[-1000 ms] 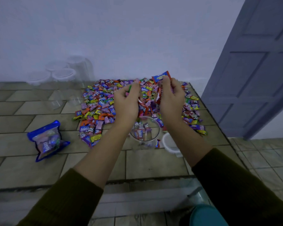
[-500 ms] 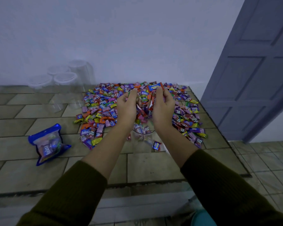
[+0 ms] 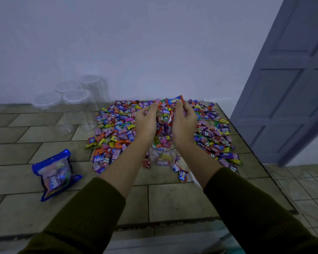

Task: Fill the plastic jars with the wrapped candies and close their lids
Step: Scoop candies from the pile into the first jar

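Observation:
A wide heap of wrapped candies (image 3: 117,125) in many colours covers the tiled counter near the wall. A clear plastic jar (image 3: 162,156) stands open in front of the heap, partly filled with candies. My left hand (image 3: 146,123) and my right hand (image 3: 184,123) are cupped together just above the jar, holding a bunch of candies (image 3: 166,118) between them. Some candies hang down between my palms toward the jar's mouth. A white lid (image 3: 195,177) lies right of the jar, mostly hidden by my right forearm.
Several empty clear jars with white lids (image 3: 75,97) stand at the back left by the wall. A blue bag of candies (image 3: 55,174) lies at the left. The counter's right edge (image 3: 261,173) drops to a tiled floor beside a grey door (image 3: 292,88).
Both hands have closed in toward each other and lowered the scooped candies over the jar. A few loose candies now lie beside the jar's base.

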